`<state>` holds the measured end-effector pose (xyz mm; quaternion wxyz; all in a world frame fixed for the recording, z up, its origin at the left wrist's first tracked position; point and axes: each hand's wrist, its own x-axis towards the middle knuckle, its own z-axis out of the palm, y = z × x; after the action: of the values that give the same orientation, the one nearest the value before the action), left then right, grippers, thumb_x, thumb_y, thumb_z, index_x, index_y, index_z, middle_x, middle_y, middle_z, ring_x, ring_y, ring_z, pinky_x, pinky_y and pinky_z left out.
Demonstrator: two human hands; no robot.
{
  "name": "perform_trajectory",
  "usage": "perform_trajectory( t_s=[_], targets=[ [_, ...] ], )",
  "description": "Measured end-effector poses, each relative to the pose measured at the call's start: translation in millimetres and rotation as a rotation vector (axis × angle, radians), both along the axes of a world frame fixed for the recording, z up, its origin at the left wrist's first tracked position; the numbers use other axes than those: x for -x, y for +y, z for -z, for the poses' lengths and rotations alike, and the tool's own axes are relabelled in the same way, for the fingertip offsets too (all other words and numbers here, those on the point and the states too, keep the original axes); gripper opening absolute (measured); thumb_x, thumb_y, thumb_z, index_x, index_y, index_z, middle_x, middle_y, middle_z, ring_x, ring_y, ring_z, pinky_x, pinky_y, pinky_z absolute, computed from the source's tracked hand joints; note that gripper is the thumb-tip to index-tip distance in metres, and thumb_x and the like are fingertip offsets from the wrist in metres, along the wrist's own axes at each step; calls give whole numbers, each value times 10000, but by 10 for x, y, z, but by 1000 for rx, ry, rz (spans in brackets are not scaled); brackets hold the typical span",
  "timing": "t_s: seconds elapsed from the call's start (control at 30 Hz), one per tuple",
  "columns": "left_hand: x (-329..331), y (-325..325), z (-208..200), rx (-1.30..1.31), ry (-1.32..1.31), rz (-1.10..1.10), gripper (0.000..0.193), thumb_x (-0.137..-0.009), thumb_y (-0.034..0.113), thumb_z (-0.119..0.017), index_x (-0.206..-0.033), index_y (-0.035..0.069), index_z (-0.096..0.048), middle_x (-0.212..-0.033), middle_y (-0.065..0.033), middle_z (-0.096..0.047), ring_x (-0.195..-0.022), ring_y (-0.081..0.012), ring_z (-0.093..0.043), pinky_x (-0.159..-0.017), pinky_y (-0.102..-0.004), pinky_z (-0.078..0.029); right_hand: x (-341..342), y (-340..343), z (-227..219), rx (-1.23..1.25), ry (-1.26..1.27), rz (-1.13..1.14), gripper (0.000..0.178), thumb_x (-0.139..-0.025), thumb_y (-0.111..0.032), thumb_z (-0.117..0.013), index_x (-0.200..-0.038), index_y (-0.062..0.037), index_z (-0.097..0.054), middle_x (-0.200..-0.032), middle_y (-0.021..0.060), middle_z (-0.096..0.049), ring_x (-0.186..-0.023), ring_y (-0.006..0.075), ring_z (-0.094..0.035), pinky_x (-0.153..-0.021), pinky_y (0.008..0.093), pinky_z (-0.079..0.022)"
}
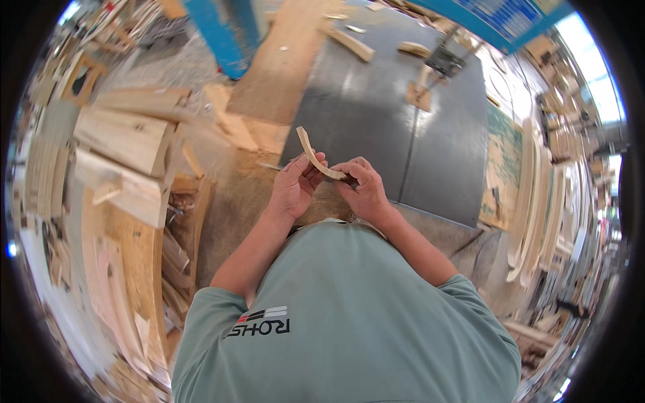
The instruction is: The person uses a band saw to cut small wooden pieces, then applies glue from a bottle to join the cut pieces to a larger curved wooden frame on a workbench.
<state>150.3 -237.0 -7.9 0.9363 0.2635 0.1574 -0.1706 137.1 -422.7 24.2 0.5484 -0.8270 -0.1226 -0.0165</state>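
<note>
A slim, curved piece of pale wood (314, 157) is held up in front of my chest, near the front left edge of a dark metal machine table. My left hand (296, 184) is closed around its middle, thumb against the side. My right hand (363, 187) pinches its lower right end between thumb and fingers. The upper left end of the piece stands free. Part of its lower edge is hidden behind my fingers.
The saw table (363, 111) carries curved offcuts (351, 44) and a blade guide (446, 62) near a small wood block. A blue machine column (225, 33) rises behind. Stacked boards (124, 141) stand left; long curved wood parts (531, 201) lie right.
</note>
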Motion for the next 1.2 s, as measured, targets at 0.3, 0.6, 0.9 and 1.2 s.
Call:
perform_trajectory(
  t_s=[0.3, 0.6, 0.9, 1.2],
  targets=[
    [-332, -981, 74, 10, 70, 188, 249, -957, 200, -656, -1152, 45, -652, -1117, -88, -696, -1057, -199, -654, -991, -334, -511, -64, -951, 49, 7, 33, 159, 289, -798, 46, -722, -1065, -62, -703, -924, 90, -593, -802, 214, -610, -700, 317, -512],
    [-189, -808, 249, -3, 81, -102, 153, -941, 184, -682, -1050, 81, -656, -998, -40, -689, -927, -159, -643, -844, -300, -521, -440, -802, 146, -72, 73, -113, 252, -823, -13, -739, -1067, -49, -691, -921, 96, -622, -824, 210, -625, -711, 315, -511],
    [780, 129, 104, -75, 351, -686, 143, -935, 223, -711, -1028, 143, -638, -917, 14, -677, -792, -121, -653, -548, -245, -514, -359, 515, 283, -319, 861, -615, 380, -906, -91, -702, -1229, 60, -571, -888, 60, -661, -741, 106, -632, -675, 260, -529],
    [1943, 1708, -4, -231, 524, -1212, 238, -902, 184, -722, -1080, 91, -593, -957, -35, -655, -803, -167, -635, -553, -274, -485, 403, 2668, 365, -19, 556, -1126, 397, -867, -131, -772, -1203, 25, -629, -920, 37, -684, -801, 88, -627, -710, 259, -520]
  ],
)
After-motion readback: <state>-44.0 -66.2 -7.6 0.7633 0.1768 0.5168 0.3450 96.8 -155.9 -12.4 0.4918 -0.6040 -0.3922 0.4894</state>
